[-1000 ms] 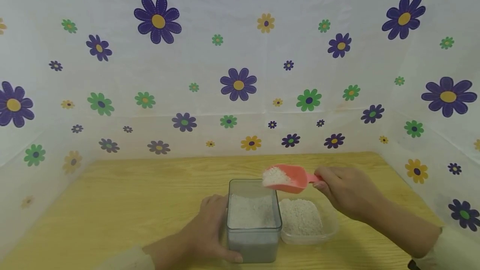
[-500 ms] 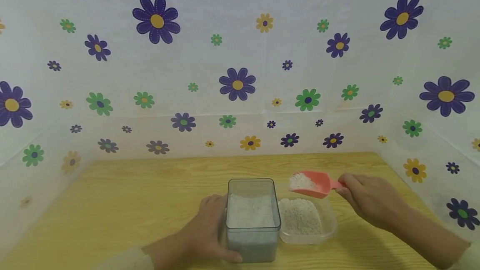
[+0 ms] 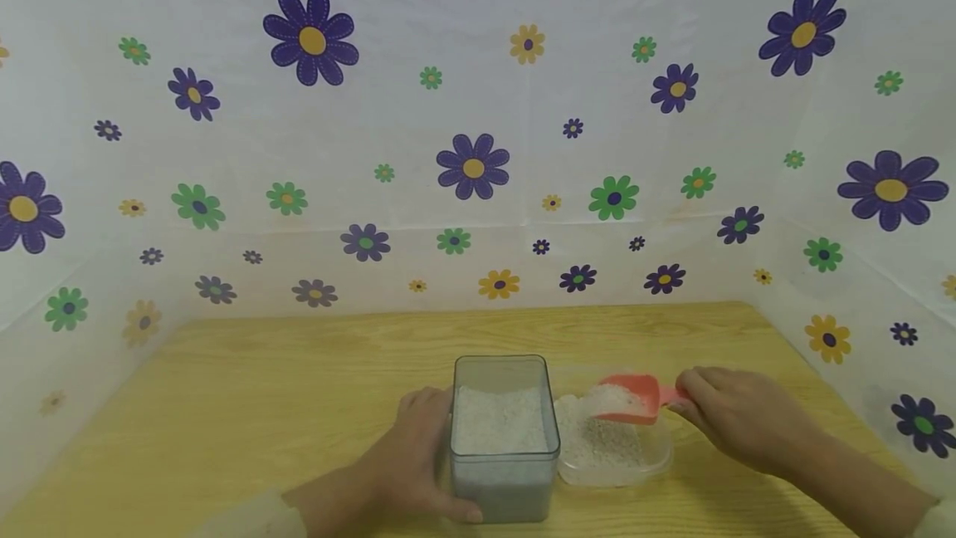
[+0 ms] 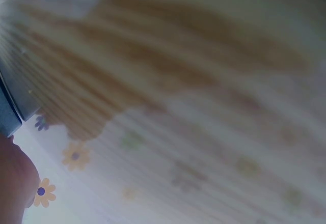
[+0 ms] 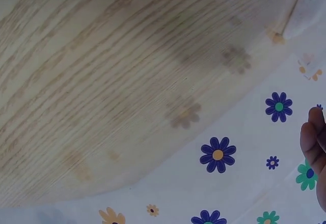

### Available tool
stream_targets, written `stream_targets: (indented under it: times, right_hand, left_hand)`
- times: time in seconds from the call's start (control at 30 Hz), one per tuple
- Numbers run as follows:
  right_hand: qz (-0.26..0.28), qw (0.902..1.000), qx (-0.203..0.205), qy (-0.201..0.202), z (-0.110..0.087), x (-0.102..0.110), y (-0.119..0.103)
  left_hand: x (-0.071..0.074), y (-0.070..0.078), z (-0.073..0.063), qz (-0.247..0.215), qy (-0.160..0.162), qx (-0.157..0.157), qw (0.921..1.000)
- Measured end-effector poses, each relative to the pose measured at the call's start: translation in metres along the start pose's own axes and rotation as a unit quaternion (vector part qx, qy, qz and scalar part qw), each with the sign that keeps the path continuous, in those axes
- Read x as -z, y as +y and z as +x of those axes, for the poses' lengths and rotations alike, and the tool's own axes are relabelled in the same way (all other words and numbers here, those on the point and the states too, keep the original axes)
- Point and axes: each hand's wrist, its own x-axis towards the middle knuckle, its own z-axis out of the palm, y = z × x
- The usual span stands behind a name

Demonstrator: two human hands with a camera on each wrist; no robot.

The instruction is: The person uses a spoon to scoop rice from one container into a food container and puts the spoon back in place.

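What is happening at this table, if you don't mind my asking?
A person is scooping white grains. Their left hand holds the side of a tall box, which stands upright on the wooden table with white grains inside. Their right hand grips the handle of a pink scoop over a shallow tub to the right of the box. The scoop has grains in it, and more lie in the tub; I can't tell whether the scoop touches them.

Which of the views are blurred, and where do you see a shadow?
Head view: fairly clear, edges of scoop and box readable, a soft shadow on the table below the right forearm; left wrist view: table smeared into streaks, cloth sharper at lower left; right wrist view: table hazy with a greyish patch, cloth crisper.
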Motion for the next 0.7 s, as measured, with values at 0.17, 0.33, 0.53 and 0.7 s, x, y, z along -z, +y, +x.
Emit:
stream_targets:
  times: [0.17,0.33,0.53,0.7]
  right_hand:
    - [-0.002,0.9999,-0.006,-0.009,-0.003,0.0,0.002]
    - [0.001,0.9998,-0.012,-0.015,-0.006,0.003,0.003]
    - [-0.006,0.9995,-0.017,-0.025,-0.009,0.008,0.005]
    - [-0.006,0.9991,-0.023,-0.036,-0.01,0.011,0.004]
  left_hand:
    - [0.0,0.0,0.0,0.003,0.005,-0.007,1.0]
    - [0.0,0.001,0.001,0.01,0.01,-0.011,0.9998]
    - [0.0,0.001,0.001,0.01,0.011,-0.013,0.9998]
    - [0.0,0.001,0.002,0.011,0.012,-0.016,0.9997]
